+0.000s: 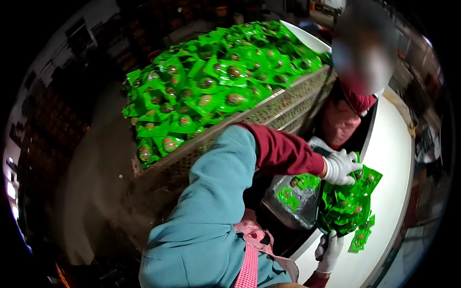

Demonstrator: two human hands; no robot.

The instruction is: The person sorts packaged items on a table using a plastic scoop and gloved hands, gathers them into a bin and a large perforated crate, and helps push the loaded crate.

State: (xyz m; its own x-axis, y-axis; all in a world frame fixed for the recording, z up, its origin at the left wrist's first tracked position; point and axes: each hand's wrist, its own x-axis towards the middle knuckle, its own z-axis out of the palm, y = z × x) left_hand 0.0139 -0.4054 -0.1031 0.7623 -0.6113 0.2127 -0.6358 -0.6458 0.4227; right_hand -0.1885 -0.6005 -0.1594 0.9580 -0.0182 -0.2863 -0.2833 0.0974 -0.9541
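A dark basket filled with green plastic packets sits at the edge of the white table, with round brown items showing through the packets. My left hand, in a white glove, is closed over the basket's far end, with its fingers against the packets. At the near end, my right hand, also gloved, wraps round the basket's rim. A few packets lie on the white table just beyond the basket. My left arm reaches across in a teal sleeve with a maroon cuff.
A large heap of green packets fills a metal-sided crate on my left. Beside the basket, a plastic-lined container holds a few packets. Another person in maroon sleeves is close by across the crate's corner.
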